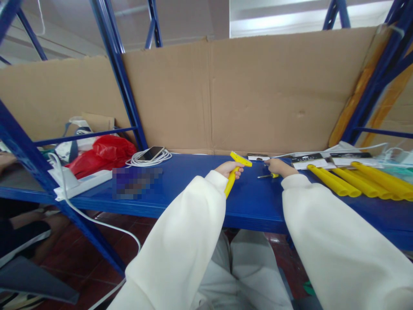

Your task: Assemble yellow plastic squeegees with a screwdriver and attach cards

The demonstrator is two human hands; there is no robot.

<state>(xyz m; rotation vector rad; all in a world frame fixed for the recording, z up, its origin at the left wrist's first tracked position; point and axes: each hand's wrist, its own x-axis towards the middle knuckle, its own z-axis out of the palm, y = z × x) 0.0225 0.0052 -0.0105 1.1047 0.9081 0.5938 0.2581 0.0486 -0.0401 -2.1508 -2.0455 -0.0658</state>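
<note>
My left hand [232, 169] is closed around the handle of a yellow T-shaped tool [241, 159], its crosswise head pointing up and the handle slanting down past the wrist. To the right, my right hand [278, 167] is low over the blue shelf with its fingers drawn together; whatever is between the fingertips is too small to make out. Just beneath that hand lies a screwdriver [265, 176] with a thin metal shaft and a yellow grip, partly covered by the hand. A small black-and-white card [257, 157] lies behind, against the cardboard.
Several yellow tube-shaped handles [364, 183] lie at right beside black-and-white cards [309, 160]. At left are a phone [152, 153] on a coiled white cable [138, 160], a red plastic bag [106, 153] and a white power strip [87, 183]. Blue posts [121, 82] and cardboard [258, 94] bound the shelf.
</note>
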